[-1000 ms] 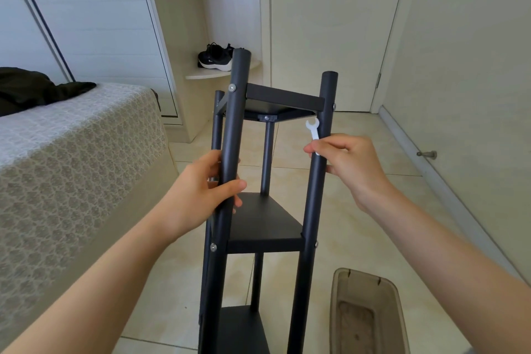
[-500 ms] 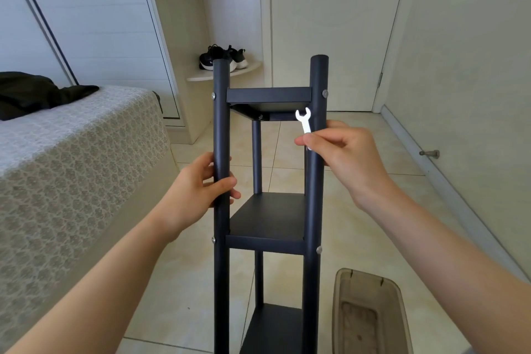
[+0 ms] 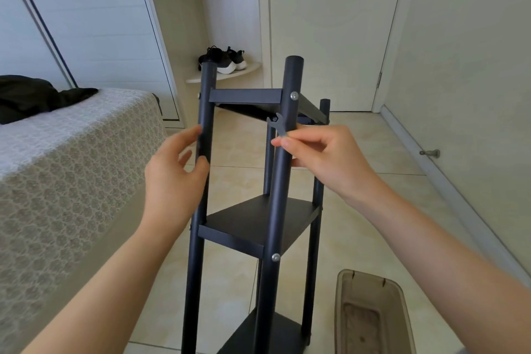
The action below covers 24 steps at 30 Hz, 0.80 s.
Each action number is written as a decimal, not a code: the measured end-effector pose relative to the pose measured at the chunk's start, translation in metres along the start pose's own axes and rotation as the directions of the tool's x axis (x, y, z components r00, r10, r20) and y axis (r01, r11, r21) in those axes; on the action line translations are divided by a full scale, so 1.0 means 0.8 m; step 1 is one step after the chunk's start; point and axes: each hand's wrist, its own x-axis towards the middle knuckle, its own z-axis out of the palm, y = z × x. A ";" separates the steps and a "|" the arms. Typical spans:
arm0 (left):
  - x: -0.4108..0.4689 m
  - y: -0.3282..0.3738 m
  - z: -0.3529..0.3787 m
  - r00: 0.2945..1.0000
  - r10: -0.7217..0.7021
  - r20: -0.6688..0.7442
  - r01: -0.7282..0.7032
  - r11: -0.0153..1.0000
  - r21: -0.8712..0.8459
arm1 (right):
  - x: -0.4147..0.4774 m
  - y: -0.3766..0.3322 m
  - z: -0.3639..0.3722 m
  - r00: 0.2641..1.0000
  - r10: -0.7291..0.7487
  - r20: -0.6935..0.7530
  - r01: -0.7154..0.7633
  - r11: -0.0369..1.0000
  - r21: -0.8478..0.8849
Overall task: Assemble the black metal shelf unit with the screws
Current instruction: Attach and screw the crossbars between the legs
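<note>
Black metal shelf unit (image 3: 255, 224) stands upright on the tiled floor (image 3: 359, 152) between the person's forearms, just beside the bed (image 3: 71, 167). It has four round posts and three shelves in view. Silver screw heads (image 3: 294, 96) show on the near right post where the top and middle shelves meet it.

The left hand (image 3: 175, 169) is loosely spread in a C shape at the near left post, between the top and middle shelves. Only its thumb tip and a fingertip touch the metal, and there is a gap at the palm (this hand is a little blurred).

The right hand (image 3: 324, 158) pinches the lower end of a small flat wrench (image 3: 277, 126) between thumb and forefinger. The wrench's open end sits at a dark nut (image 3: 275, 118) under the top shelf, just beside the near right post.

A translucent brown bin (image 3: 373, 310) sits on the floor to the right of the unit. A dark garment (image 3: 34, 95) lies on the bed, and black shoes (image 3: 227, 59) rest on a corner shelf beside the door (image 3: 324, 37).
</note>
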 end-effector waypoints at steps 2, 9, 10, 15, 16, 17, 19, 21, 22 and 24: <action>-0.007 0.009 0.006 0.999 -0.008 0.031 0.010 0.998 -0.068 | 0.004 0.001 0.001 1.000 0.014 0.017 -0.015 0.999 0.034; -0.036 0.026 0.036 0.806 -0.214 0.552 0.431 0.851 -0.300 | 0.012 -0.003 0.016 0.995 -0.039 0.089 0.036 0.999 0.040; -0.038 0.028 0.038 0.803 -0.213 0.556 0.439 0.843 -0.311 | 0.013 -0.004 0.018 0.994 -0.049 0.101 0.045 0.998 0.041; -0.036 0.028 0.037 0.863 -0.215 0.456 0.389 0.860 -0.330 | 0.018 -0.009 0.028 0.982 -0.057 0.181 0.040 0.994 0.098; -0.036 0.026 0.034 0.872 -0.203 0.446 0.370 0.869 -0.327 | 0.019 -0.008 0.029 0.977 -0.045 0.208 0.021 0.993 0.116; -0.035 0.025 0.032 0.874 -0.193 0.446 0.357 0.877 -0.321 | 0.019 -0.006 0.029 0.971 -0.022 0.238 -0.013 0.990 0.142; -0.034 0.023 0.026 0.872 -0.185 0.454 0.343 0.891 -0.296 | 0.020 -0.002 0.028 0.953 0.059 0.296 -0.128 0.967 0.221; -0.034 0.021 0.022 0.870 -0.180 0.459 0.334 0.900 -0.281 | 0.021 0.004 0.026 0.947 0.125 0.297 -0.213 0.934 0.286; -0.034 0.019 0.021 0.869 -0.178 0.461 0.332 0.902 -0.278 | 0.023 0.007 0.025 0.950 0.151 0.273 -0.232 0.927 0.294; -0.034 0.017 0.018 0.869 -0.179 0.462 0.329 0.906 -0.267 | 0.026 0.012 0.024 0.953 0.196 0.229 -0.255 0.929 0.269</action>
